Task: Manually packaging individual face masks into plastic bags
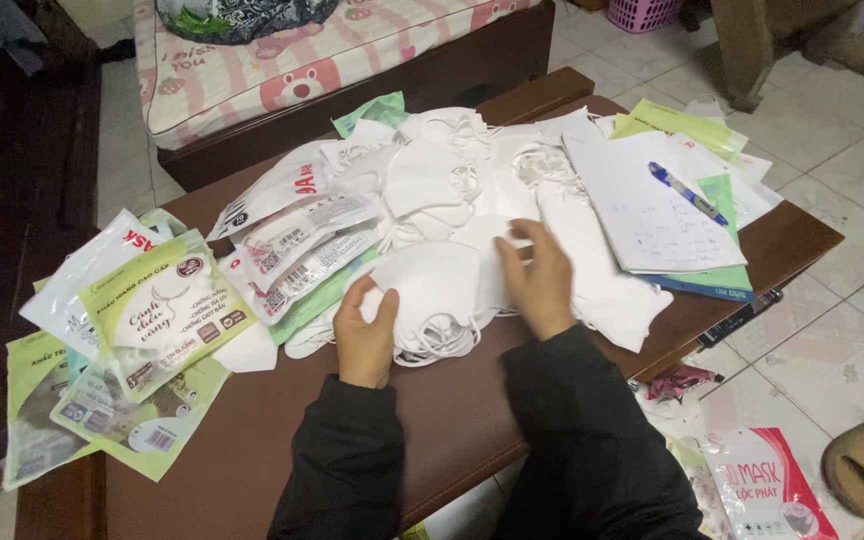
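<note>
both arms wear long black sleeves of a soft, matte, slightly creased fabric, ending in plain cuffs at the wrists. the left hand (365, 340) and the right hand (539, 283) are bare, with no gloves, rings or watch showing.

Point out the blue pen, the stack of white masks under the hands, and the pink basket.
blue pen (687, 193), head view, middle of barrel
stack of white masks (437, 290), head view, top mask
pink basket (642, 14), head view, front wall
</note>
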